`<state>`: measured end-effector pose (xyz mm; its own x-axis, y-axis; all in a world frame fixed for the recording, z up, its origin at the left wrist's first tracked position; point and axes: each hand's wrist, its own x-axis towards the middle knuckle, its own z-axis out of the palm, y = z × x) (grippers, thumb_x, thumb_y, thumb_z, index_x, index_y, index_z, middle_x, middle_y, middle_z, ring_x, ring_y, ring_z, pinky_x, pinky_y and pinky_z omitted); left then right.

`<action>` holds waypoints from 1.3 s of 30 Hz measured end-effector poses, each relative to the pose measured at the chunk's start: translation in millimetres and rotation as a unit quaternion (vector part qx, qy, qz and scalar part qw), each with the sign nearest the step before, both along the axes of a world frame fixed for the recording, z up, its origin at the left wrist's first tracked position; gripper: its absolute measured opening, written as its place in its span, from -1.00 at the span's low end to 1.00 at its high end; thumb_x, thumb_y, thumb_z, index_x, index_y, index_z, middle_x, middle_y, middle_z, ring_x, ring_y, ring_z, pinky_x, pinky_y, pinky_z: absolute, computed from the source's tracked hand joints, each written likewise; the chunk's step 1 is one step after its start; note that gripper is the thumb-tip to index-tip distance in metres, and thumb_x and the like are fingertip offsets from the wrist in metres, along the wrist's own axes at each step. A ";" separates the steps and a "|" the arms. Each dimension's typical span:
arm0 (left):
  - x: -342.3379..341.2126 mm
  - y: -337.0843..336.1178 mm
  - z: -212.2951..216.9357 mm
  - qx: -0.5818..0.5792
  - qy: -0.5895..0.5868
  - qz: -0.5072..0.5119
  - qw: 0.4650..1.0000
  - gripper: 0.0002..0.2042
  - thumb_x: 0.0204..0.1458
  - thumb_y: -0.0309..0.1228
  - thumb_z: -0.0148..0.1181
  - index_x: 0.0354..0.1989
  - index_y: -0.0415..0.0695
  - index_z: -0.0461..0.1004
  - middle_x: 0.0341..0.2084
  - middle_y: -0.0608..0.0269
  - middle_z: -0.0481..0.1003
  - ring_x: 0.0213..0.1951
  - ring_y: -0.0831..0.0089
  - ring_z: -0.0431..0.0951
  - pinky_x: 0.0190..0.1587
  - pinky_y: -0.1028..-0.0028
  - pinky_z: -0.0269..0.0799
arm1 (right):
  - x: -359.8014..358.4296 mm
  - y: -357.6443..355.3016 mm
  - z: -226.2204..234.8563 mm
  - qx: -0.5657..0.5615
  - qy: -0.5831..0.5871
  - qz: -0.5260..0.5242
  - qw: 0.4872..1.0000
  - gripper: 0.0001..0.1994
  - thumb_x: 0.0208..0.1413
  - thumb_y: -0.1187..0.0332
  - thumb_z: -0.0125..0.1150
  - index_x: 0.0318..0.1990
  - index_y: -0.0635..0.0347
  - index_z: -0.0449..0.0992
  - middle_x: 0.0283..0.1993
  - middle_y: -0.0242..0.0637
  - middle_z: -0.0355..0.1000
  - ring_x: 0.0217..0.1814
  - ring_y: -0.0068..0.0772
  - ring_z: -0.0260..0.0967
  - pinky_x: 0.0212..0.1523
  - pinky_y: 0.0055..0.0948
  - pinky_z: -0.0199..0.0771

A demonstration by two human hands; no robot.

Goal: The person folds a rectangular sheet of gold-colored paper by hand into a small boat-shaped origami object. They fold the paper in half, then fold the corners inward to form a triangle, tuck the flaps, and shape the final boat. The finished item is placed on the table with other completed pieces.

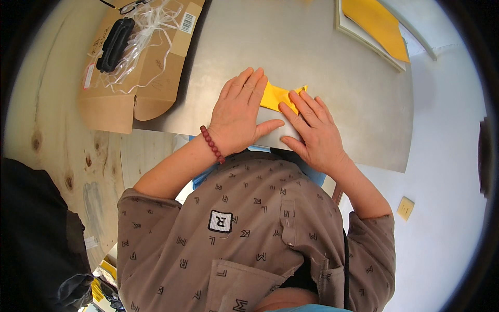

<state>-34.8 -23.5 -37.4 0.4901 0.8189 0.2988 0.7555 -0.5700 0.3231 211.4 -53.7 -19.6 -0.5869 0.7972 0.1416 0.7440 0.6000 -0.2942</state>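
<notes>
Both hands, the left hand (241, 109) and right hand (312, 130), are lying flat and pressing the yellow paper (276, 96) on the metal table (312, 52), where uneven pressure is probably risking a skewed crease.

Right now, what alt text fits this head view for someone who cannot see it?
Both hands press a yellow paper piece flat on a grey metal table: left hand, right hand. A cardboard box sits far left, a yellow paper stack far right.

Craft workspace: metal table (332, 62), open cardboard box (150, 73)
</notes>
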 end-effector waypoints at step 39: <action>19.3 -31.0 0.3 -0.042 0.002 -0.115 0.992 -0.26 0.16 0.15 0.26 0.41 -0.04 0.39 0.47 0.10 0.26 0.52 -0.04 0.14 0.53 -0.10 -0.03 | 1.7 0.9 -12.1 0.028 0.052 -0.090 0.994 -0.50 0.39 0.26 0.16 0.37 0.35 0.40 0.47 -0.03 0.33 0.60 -0.02 0.15 0.58 0.08 0.06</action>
<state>-15.5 -54.6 -37.1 0.6683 0.7070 0.2314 0.6095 -0.6987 0.3745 213.1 -52.9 -31.7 -0.4155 0.8769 0.2418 0.8076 0.4779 -0.3455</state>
